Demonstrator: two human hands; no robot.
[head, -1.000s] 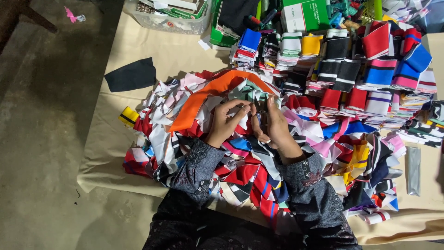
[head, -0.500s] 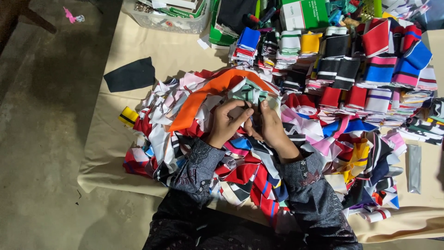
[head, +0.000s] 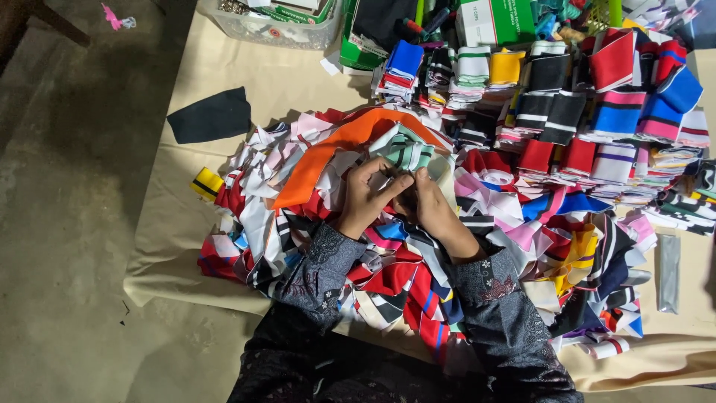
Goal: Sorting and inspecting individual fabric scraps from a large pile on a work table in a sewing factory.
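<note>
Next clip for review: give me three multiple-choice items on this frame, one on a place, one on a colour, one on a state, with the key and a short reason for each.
1. Where does the lone black fabric piece lie?
A. on the bare cloth left of the scrap pile
B. on top of the folded stacks
C. in the clear plastic bin

2. What colour is the long strip arching over the scrap pile just beyond the hands?
A. purple
B. orange
C. grey

3. How are the left hand and the right hand?
A. resting apart at the table edges
B. close together, pinching a green-and-white striped piece
C. both empty, raised in the air

Key: 1 A, it sits alone on the beige cover, apart from the pile. 2 B, the strip is bright orange. 3 B, the fingers of both meet at the striped piece over the pile.
</note>
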